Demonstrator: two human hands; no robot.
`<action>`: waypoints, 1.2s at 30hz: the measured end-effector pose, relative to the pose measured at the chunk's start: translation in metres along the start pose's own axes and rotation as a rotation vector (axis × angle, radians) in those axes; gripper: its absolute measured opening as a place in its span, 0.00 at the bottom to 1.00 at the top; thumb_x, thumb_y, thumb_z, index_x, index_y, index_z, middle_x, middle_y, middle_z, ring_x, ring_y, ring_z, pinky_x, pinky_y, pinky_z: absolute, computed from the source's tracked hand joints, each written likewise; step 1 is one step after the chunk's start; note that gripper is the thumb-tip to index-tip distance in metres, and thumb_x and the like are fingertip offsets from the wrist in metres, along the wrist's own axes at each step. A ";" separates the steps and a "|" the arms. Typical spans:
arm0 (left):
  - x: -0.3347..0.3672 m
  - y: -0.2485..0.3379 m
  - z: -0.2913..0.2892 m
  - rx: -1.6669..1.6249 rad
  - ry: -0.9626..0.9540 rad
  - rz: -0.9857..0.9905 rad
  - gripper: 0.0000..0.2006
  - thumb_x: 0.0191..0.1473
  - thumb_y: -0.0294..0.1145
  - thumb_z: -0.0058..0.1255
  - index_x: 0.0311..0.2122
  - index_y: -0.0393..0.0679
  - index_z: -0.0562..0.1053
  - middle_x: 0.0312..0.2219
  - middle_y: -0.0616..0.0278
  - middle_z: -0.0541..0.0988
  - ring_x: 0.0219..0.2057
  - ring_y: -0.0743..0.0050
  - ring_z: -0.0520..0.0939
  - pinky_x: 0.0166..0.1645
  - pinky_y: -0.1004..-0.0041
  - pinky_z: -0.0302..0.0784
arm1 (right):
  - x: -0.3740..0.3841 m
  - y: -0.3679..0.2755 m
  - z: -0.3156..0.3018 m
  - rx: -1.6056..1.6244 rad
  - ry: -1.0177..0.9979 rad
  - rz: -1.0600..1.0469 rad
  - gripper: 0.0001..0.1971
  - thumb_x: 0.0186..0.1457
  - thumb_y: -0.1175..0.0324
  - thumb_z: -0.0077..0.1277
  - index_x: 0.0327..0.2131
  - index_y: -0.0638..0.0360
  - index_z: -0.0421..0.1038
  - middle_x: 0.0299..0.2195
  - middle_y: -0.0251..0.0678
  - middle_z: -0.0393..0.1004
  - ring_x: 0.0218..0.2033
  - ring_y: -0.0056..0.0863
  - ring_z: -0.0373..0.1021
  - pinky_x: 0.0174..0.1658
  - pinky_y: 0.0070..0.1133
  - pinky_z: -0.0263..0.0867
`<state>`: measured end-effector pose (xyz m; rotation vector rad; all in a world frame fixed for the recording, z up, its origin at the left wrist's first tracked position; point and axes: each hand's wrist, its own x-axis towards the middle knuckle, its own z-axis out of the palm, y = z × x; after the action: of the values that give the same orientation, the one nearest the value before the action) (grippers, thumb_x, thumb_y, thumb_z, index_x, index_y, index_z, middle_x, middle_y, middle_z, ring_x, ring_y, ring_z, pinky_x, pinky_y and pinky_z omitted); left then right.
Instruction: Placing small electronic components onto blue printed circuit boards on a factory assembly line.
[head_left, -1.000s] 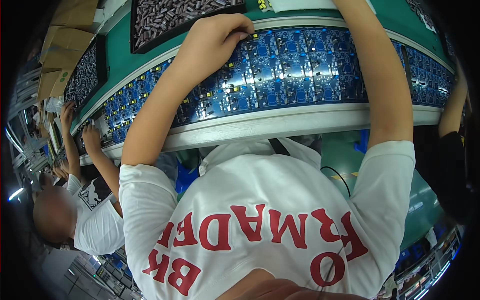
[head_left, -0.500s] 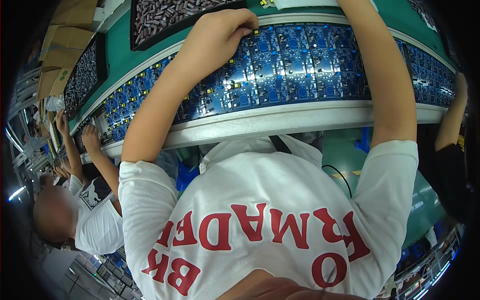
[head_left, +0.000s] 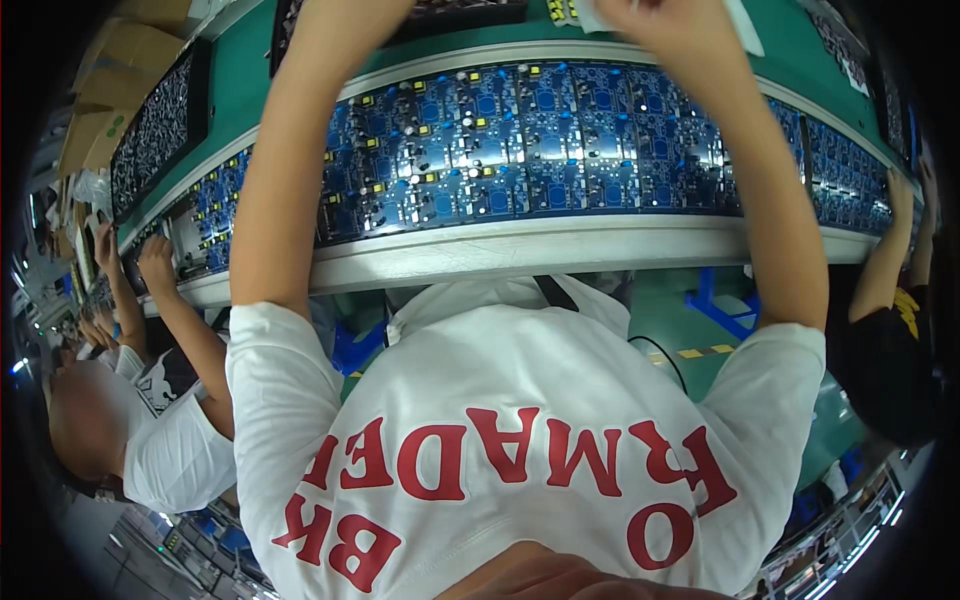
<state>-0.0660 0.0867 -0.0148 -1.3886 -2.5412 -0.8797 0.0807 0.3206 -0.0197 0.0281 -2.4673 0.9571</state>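
Note:
Blue circuit boards (head_left: 590, 150) lie in a long row inside a pale metal rail. Small yellow components (head_left: 483, 122) stand on the left and middle boards; the boards farther right show none. My left hand (head_left: 365, 12) is at the top edge beside a black tray (head_left: 460, 20) of small dark cylindrical parts; its fingers are out of the picture. My right hand (head_left: 675, 25) is over the far side of the bench, close to a cluster of loose yellow parts (head_left: 563, 13). Motion blurs its fingers, so whether they hold anything cannot be made out.
The rail's front edge (head_left: 560, 245) runs between my body and the boards. Another black tray (head_left: 160, 130) of small parts stands at the left. A co-worker's hands (head_left: 155, 262) are over the line at the left, and another's arm (head_left: 885, 245) reaches in at the right.
My left hand has left the yellow component on the boards and moved up and left toward the tray. My right hand has come into view near the yellow parts. The boards sit slightly lower in view.

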 end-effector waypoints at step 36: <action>-0.013 0.030 -0.021 -0.031 -0.037 0.009 0.09 0.57 0.32 0.55 0.33 0.37 0.82 0.30 0.47 0.83 0.36 0.45 0.83 0.45 0.58 0.79 | -0.066 -0.038 0.030 -0.290 -0.358 -0.166 0.08 0.54 0.72 0.63 0.38 0.60 0.80 0.32 0.37 0.80 0.34 0.35 0.76 0.38 0.28 0.73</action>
<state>-0.0384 0.0779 0.0112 -1.4380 -2.5565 -0.9041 0.1333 0.2624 -0.0445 0.3272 -2.8543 0.5541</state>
